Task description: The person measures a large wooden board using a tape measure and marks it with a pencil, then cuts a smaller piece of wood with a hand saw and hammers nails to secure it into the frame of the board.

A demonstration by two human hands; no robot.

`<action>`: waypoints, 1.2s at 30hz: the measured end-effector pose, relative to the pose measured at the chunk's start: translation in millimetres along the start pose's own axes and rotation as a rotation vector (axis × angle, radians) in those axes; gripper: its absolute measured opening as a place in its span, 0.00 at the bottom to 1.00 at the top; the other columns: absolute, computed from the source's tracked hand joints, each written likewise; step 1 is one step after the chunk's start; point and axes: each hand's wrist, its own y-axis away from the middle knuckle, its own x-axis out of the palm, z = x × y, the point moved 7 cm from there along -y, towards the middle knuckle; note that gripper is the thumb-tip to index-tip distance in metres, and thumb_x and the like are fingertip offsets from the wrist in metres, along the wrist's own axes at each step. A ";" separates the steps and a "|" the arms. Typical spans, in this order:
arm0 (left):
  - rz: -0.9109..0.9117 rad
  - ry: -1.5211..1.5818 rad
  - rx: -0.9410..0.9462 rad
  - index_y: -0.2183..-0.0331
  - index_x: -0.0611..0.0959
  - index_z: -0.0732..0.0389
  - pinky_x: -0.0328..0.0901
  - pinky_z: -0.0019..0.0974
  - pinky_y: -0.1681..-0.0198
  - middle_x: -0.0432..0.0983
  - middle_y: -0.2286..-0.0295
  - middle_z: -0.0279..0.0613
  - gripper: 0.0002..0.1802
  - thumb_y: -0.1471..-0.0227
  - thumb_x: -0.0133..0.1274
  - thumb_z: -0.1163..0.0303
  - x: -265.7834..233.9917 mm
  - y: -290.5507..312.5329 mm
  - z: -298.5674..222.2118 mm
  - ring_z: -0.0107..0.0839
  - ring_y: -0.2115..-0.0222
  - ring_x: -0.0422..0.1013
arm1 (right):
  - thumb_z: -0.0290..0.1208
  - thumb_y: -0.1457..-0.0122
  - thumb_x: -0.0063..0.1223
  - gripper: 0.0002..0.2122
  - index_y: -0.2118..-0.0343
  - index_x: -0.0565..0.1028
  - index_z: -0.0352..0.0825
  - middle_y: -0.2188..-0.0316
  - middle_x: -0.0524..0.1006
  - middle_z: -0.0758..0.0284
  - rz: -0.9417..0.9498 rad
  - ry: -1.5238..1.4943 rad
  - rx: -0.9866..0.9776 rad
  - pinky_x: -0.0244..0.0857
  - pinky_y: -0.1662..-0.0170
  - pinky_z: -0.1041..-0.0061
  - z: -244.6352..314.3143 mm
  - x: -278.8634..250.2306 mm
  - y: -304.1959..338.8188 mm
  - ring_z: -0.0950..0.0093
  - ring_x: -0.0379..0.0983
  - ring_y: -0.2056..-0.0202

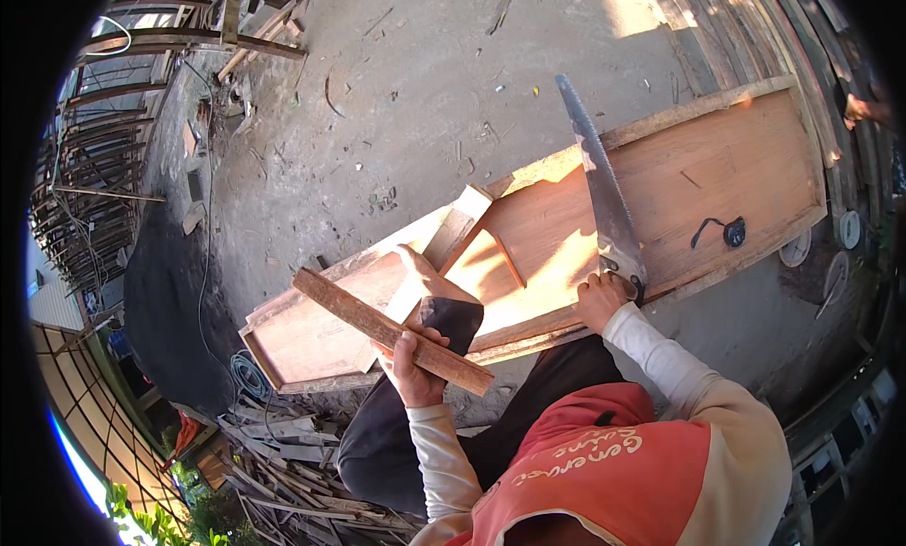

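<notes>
My left hand (pixel 413 369) is closed around a short, rough wooden batten (pixel 363 319), held tilted above the near left part of a long, shallow plywood panel with a raised wooden rim (pixel 698 112). With my right hand (pixel 604 301) I grip the handle of a handsaw (pixel 609 187). Its blade points away from me across the panel, its tip beyond the far rim. A light wooden strip (pixel 458 227) lies crosswise on the panel, with my bare foot (pixel 425 274) on or against it. Near the strip a thin brown pencil-like stick (pixel 510 261) rests on the plywood.
A dark tape measure (pixel 734 232) with a strap lies in the panel's right part. Scrap wood (pixel 293 470) is heaped at the lower left, beside a coiled hose (pixel 249 376). Planks (pixel 746 36) lie at the far right; chips litter the concrete floor (pixel 396 93).
</notes>
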 end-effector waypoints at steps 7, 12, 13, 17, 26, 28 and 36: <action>-0.127 0.255 -0.016 0.53 0.67 0.59 0.76 0.46 0.72 0.75 0.70 0.46 0.26 0.49 0.60 0.62 -135.6 80.1 10.3 0.41 0.74 0.77 | 0.26 0.37 0.45 0.26 0.35 0.59 0.36 0.33 0.58 0.57 -0.467 0.188 -0.653 0.40 0.28 0.52 254.4 -41.3 -110.6 0.59 0.49 0.30; -0.269 0.242 -0.042 0.51 0.64 0.60 0.76 0.44 0.73 0.73 0.70 0.48 0.27 0.51 0.56 0.72 -211.2 114.0 25.9 0.40 0.76 0.76 | 0.31 0.33 0.35 0.23 0.34 0.61 0.44 0.37 0.64 0.60 -0.399 0.516 -0.636 0.42 0.31 0.53 276.0 43.3 -207.6 0.62 0.56 0.34; -0.344 0.194 -0.054 0.48 0.62 0.60 0.76 0.44 0.72 0.73 0.69 0.48 0.29 0.52 0.54 0.76 -236.4 127.9 26.0 0.40 0.76 0.76 | 0.33 0.36 0.44 0.21 0.39 0.66 0.43 0.44 0.69 0.63 -0.484 0.464 -0.749 0.50 0.38 0.56 298.4 38.3 -197.6 0.65 0.63 0.41; -0.456 0.183 -0.048 0.47 0.62 0.61 0.75 0.44 0.74 0.73 0.72 0.47 0.33 0.54 0.55 0.78 -314.3 163.6 55.2 0.40 0.77 0.75 | 0.42 0.52 0.63 0.28 0.47 0.72 0.38 0.49 0.71 0.64 -0.296 0.544 -0.782 0.54 0.43 0.58 324.7 58.5 -173.0 0.66 0.63 0.43; -0.349 0.316 -0.194 0.53 0.64 0.58 0.72 0.46 0.78 0.70 0.75 0.42 0.25 0.52 0.56 0.74 -428.0 133.6 127.1 0.40 0.81 0.73 | 0.45 0.61 0.65 0.35 0.48 0.74 0.32 0.51 0.73 0.56 0.018 -0.052 -0.393 0.61 0.43 0.56 261.2 138.1 39.9 0.56 0.68 0.46; -0.294 0.297 -0.235 0.53 0.64 0.58 0.72 0.46 0.78 0.70 0.75 0.42 0.25 0.52 0.56 0.74 -440.9 120.4 126.7 0.40 0.81 0.72 | 0.45 0.64 0.67 0.36 0.50 0.75 0.29 0.55 0.75 0.54 -0.056 -0.212 -0.337 0.64 0.47 0.59 237.7 141.1 93.6 0.54 0.70 0.50; -0.082 0.193 -0.075 0.56 0.68 0.59 0.72 0.43 0.77 0.70 0.74 0.42 0.24 0.51 0.61 0.68 -449.3 96.0 112.6 0.37 0.80 0.72 | 0.44 0.59 0.68 0.35 0.47 0.74 0.30 0.49 0.73 0.54 -0.610 -0.526 0.027 0.64 0.46 0.57 191.6 134.4 142.0 0.55 0.70 0.47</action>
